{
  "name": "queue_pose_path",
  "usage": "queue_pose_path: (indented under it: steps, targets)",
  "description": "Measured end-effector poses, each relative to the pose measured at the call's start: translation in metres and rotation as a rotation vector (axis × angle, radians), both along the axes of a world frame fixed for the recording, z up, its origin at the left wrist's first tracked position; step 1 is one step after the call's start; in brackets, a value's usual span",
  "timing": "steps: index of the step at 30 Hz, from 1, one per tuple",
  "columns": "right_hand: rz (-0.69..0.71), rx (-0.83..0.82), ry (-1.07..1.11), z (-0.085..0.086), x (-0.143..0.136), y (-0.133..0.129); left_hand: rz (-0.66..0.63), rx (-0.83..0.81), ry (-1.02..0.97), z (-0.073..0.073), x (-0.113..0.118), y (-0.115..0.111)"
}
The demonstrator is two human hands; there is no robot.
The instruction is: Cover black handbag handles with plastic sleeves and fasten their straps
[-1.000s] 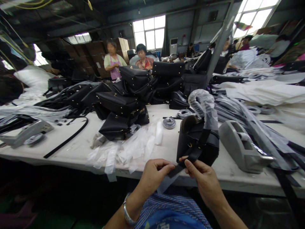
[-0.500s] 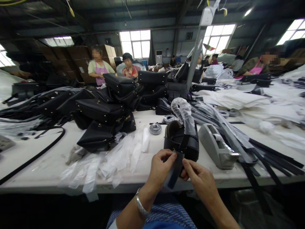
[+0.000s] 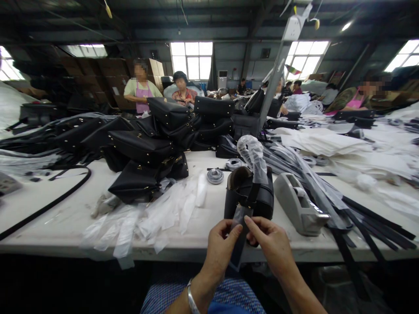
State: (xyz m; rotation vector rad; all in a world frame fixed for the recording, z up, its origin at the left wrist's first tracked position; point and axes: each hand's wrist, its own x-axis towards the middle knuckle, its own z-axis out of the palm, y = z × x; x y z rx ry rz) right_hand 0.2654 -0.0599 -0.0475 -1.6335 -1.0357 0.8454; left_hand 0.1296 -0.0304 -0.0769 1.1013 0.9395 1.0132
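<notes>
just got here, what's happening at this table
The left hand and right hand pinch a dark strap end with clear film over it, in front of a black bag. The bag stands near the table edge, its handle wrapped in plastic, beside a grey tape dispenser.

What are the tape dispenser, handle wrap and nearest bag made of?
Tape dispenser: likely moulded plastic, matte grey, rounded edges; front lip glints like metal.
Handle wrap: thin plastic film, translucent and crinkled.
Bag: black leather or imitation, smooth, soft sheen; can't tell which.
</notes>
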Motion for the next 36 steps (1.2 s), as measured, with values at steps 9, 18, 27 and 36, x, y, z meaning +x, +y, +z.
queue_pose_path:
  steps: [9,18,27,36]
  targets:
    - [0.027,-0.009,-0.099,0.006,-0.003,0.007,0.151,0.450,0.245,0.008,-0.007,-0.003]
    - [0.139,0.007,0.054,0.009,-0.011,0.000,-0.003,1.073,0.781,0.007,-0.026,-0.006]
    - [0.231,-0.013,0.116,0.012,-0.004,0.001,0.034,0.669,0.360,0.006,-0.046,-0.011]
    - [0.210,0.036,0.106,0.003,-0.005,0.006,-0.355,-0.193,-0.026,0.018,-0.041,-0.015]
